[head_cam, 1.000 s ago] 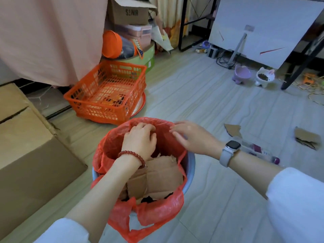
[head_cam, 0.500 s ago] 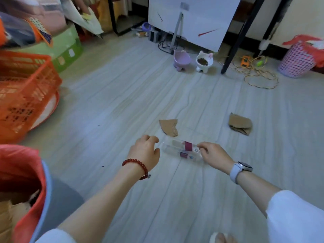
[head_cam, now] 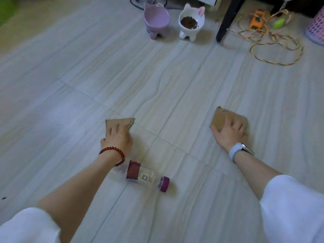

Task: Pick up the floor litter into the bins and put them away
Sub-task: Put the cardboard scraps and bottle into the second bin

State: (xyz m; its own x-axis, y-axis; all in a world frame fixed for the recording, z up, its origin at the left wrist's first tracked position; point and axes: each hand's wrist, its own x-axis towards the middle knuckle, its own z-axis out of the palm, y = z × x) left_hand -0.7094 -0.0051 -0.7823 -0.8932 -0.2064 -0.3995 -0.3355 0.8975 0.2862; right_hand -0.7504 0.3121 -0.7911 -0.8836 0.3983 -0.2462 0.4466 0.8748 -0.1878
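Head view: left hand (head_cam: 117, 137) flat on cardboard scrap (head_cam: 122, 122); right hand (head_cam: 228, 133) flat, half-hiding another cardboard piece (head_cam: 220, 118).

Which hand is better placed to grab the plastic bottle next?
Left. The left hand rests on a cardboard scrap just beyond the plastic bottle, whose base lies under that forearm. The right hand lies on the other cardboard piece, farther off.

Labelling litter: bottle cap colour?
Purple cap on the clear plastic bottle lying on the floor; head view.
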